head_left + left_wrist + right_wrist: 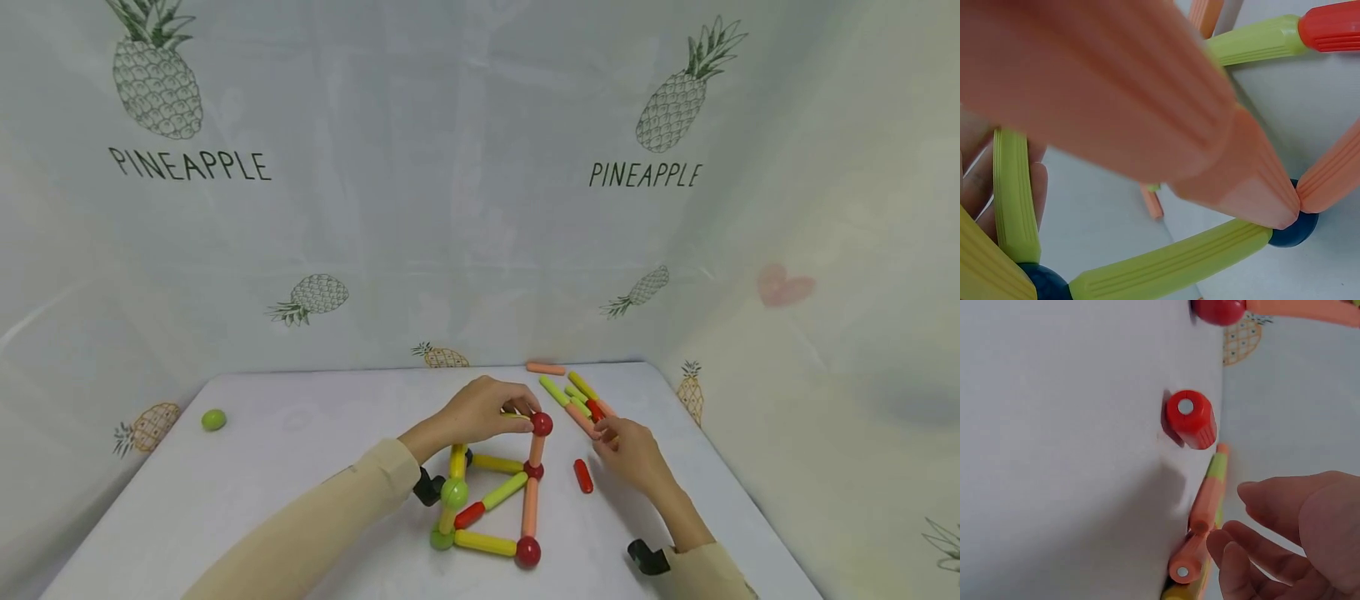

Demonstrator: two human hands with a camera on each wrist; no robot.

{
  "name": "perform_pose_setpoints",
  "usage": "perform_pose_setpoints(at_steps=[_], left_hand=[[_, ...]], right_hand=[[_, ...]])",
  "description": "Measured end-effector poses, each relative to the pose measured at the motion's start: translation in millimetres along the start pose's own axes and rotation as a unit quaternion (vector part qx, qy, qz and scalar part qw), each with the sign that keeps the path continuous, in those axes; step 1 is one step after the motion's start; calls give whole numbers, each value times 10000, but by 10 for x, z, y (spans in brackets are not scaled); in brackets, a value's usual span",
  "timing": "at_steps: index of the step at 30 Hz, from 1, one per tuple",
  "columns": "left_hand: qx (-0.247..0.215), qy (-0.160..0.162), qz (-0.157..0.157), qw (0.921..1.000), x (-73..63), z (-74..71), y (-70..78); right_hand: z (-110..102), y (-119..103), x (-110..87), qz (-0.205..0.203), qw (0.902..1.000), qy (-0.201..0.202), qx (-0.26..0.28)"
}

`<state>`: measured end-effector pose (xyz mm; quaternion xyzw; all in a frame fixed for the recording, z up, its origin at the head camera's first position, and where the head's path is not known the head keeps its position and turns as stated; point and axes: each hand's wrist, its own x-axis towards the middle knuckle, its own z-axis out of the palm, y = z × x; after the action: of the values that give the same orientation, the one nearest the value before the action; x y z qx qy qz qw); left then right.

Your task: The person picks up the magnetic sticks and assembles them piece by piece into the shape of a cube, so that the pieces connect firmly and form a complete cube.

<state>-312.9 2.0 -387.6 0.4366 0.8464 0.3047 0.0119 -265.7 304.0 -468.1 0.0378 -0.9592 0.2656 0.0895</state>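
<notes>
Pinching a yellow-green rod (517, 414) atop the stick frame (505, 492)

The left hand (480, 408) grips that rod by the red ball (542, 424) topping the frame, which stands on the counter (300, 475). Right of the frame, the right hand (630, 454) keeps thumb and loosely bent fingers apart, close to the rod pile (581, 419). A short red rod (583, 476) lies just right of the frame; a green ball (213, 419), well left.

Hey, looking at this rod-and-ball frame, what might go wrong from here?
The frame may tilt or come apart if the left hand, gripping it near the upper red ball, tugs. The right hand could scatter the loose rods close by. The lone red rod, lying between frame and right hand, might get knocked aside.
</notes>
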Motion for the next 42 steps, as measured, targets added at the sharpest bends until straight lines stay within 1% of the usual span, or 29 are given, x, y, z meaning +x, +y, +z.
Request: perform_pose_setpoints(at_steps=[4, 7, 15, 20, 22, 27, 29, 32, 35, 42], left_hand=[[-39, 13, -65, 10000, 0, 0, 7], [-65, 23, -71, 10000, 0, 2, 9], [-55, 2, -66, 10000, 9, 24, 1], [17, 57, -37, 10000, 9, 33, 0], [35, 56, -37, 10000, 12, 36, 2], [56, 21, -94, 9999, 21, 39, 15], [75, 29, -92, 9999, 25, 41, 17], [111, 46, -63, 9999, 29, 42, 16], [120, 62, -23, 9999, 31, 43, 15], [131, 95, -34, 9999, 18, 50, 3]], right_hand=[[3, 11, 150, -288, 9991, -110, -290], [22, 13, 247, -374, 9975, -243, -543], [152, 10, 435, 25, 9965, -414, -719], [182, -28, 466, 131, 9945, -608, -837], [169, -46, 451, 161, 9939, -742, -795], [121, -60, 405, 414, 9902, -1201, -572], [116, -58, 399, 409, 9888, -1293, -621], [127, -65, 410, 151, 9881, -1232, -914], [162, -93, 451, 2, 9871, -1083, -1180], [295, -185, 567, -35, 9886, -683, -1338]])
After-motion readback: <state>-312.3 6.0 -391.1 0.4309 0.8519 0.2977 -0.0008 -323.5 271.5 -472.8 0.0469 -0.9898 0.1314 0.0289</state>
